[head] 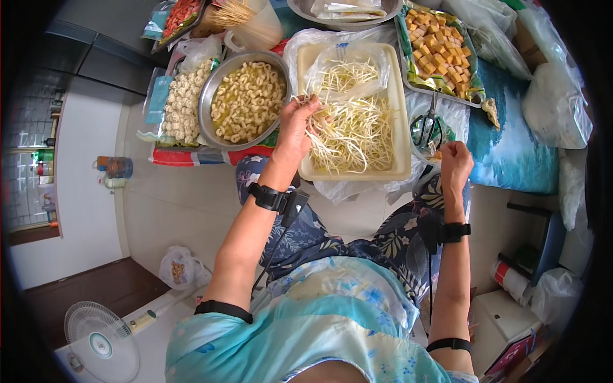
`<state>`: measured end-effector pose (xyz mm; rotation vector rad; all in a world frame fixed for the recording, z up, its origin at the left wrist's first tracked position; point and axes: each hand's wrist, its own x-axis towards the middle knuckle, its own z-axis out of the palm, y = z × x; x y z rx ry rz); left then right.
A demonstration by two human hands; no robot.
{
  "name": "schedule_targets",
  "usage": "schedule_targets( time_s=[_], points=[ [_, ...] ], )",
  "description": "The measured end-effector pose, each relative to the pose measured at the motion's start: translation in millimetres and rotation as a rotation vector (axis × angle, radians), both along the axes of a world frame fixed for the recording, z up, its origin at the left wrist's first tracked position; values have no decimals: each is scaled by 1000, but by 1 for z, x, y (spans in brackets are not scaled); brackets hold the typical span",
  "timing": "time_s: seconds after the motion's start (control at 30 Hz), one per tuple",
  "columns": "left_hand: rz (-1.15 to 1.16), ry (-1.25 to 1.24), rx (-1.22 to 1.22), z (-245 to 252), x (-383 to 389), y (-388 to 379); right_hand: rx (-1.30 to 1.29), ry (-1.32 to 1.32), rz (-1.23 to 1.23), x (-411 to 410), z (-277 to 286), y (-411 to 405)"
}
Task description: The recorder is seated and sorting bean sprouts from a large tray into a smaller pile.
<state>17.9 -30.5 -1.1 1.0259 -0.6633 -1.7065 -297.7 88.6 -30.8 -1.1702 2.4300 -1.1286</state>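
My left hand [293, 128] grips a bunch of bean sprouts [322, 123] over the left side of a cream plastic tray [403, 143]. Loose bean sprouts [357, 139] cover most of the tray. At its far end a clear plastic bag [380, 72] has more sprouts in it. Right of the tray, my right hand [456, 162] is held with curled fingers beside a small clear container [417, 148]. Whether a small thing is pinched there is hidden. Black-handled scissors [429, 122] rest across that container, with scraps beneath them.
A steel basin [203, 117] of ring-shaped pieces in liquid stands left of the tray, by a tray of pale balls [179, 105]. Orange cubes [439, 52] fill a tray at the back right. Skewers [234, 14] stand in a jug [268, 28]. A fan [100, 344] stands lower left.
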Motion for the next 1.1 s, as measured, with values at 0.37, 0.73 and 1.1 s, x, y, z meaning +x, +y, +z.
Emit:
schedule_targets(
  time_s=[0.37, 0.73, 1.1],
  points=[
    [-52, 30, -22, 2, -20, 10, -157, -452, 506, 110, 49, -15],
    [-130, -4, -103, -2, -19, 19, -22, -705, 531, 133, 42, -27],
    [-36, 5, -56, -2, -25, 19, 66, -934, 527, 130, 52, -20]
  ],
)
